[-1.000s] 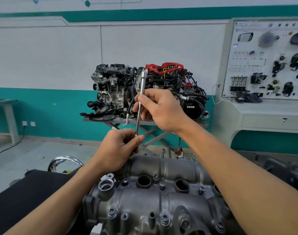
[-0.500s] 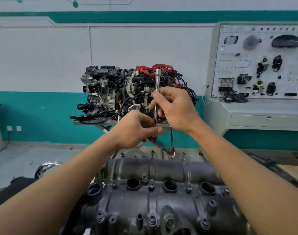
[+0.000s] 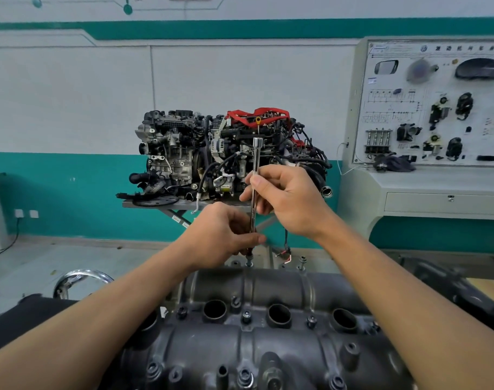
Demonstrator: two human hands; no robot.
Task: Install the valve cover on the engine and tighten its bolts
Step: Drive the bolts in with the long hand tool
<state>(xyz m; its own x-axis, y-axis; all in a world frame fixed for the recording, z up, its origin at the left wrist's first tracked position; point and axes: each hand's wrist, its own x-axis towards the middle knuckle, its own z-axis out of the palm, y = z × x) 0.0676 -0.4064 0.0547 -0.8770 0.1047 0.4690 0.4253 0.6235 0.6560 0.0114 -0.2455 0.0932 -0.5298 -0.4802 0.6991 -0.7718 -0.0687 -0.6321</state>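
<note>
**Both hands on one upright bar, arms extended forward.**

The left hand (image 3: 220,235) is the lower one. Its back faces the camera, its fingers curl round the bottom of the bar (image 3: 256,156), and its thumb (image 3: 250,238) lies across the near side. The right hand (image 3: 289,202) sits higher, just above and to the right of the left. Its thumb (image 3: 255,182) and forefinger pinch the bar near mid-length, with the other fingers curled beneath. Whether the two hands touch cannot be told. Both forearms are bare: the left forearm (image 3: 99,319) enters from the lower left and the right forearm (image 3: 395,291) from the lower right, converging toward the centre.
</note>
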